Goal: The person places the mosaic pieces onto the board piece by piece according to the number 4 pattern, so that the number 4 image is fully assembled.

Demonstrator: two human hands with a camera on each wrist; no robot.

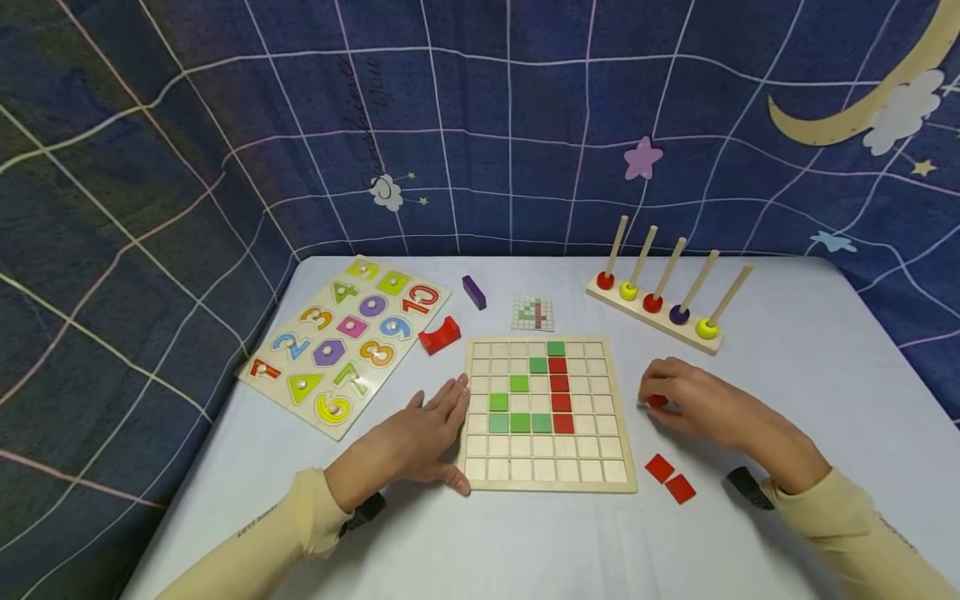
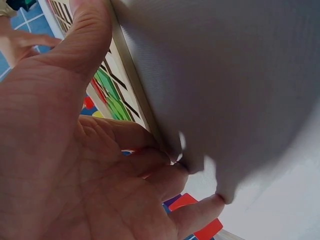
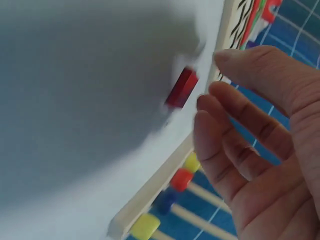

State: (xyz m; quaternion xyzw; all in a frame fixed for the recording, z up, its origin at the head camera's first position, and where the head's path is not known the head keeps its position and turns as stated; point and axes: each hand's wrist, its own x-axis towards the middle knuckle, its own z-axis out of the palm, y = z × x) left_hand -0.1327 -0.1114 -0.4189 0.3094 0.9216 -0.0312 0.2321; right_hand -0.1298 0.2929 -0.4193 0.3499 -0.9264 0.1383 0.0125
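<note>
A wooden grid board [image 1: 547, 483] lies in the middle of the white table, holding several green tiles [image 1: 519, 422] and a column of red tiles [image 1: 559, 383]. My left hand [image 1: 442, 417] lies flat on the table, its straight fingers against the board's left edge [image 2: 125, 65]. My right hand [image 1: 675, 398] hovers right of the board over a single red tile [image 1: 657, 401]. In the right wrist view that tile [image 3: 181, 88] lies on the table, a small gap away from the loosely bent fingers [image 3: 225, 115].
Two more red tiles [image 1: 670, 477] lie near the board's lower right corner. A peg rack with coloured rings [image 1: 656, 304] stands at the back right. A number puzzle [image 1: 345, 342], a red arch block [image 1: 439, 335], a purple block [image 1: 473, 292] and a pattern card [image 1: 533, 312] lie behind the board.
</note>
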